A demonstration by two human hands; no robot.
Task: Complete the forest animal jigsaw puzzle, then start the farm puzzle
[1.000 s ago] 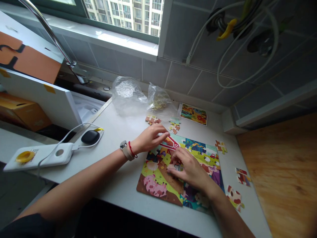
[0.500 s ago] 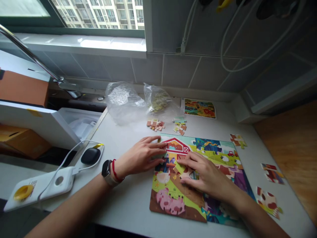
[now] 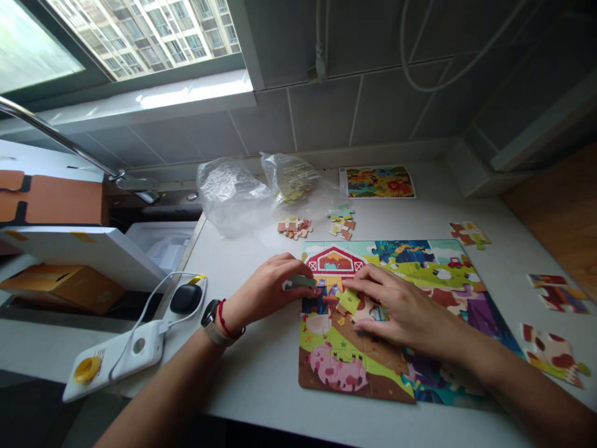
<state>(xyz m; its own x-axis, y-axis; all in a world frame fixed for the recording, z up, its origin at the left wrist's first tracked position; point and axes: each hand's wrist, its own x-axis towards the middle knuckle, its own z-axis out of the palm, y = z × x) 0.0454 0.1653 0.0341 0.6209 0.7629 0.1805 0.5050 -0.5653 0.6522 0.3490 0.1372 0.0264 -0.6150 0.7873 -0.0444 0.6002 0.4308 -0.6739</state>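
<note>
While your left hand (image 3: 265, 292) pinches a green piece (image 3: 302, 281) under the puzzle's barn (image 3: 334, 261), your open right hand (image 3: 405, 311) lies flat beside it.

2 hands: left hand (image 3: 265, 292), right hand (image 3: 401, 308). 1 jigsaw puzzle (image 3: 331, 367), farm scene. 1 green puzzle piece (image 3: 301, 281) in left hand, 1 yellow-green puzzle piece (image 3: 349, 301) under right hand. 5 loose-piece clusters (count by cluster, pieces too interlocked to tally): 2 top cluster pair (image 3: 293, 228), 3 right cluster group (image 3: 557, 292). 2 plastic bags (image 3: 231, 196). 1 picture card (image 3: 377, 182). 1 power bank (image 3: 114, 358). 1 earbud case (image 3: 185, 298). 1 wristwatch (image 3: 209, 313). 1 red bracelet (image 3: 225, 320)
</note>
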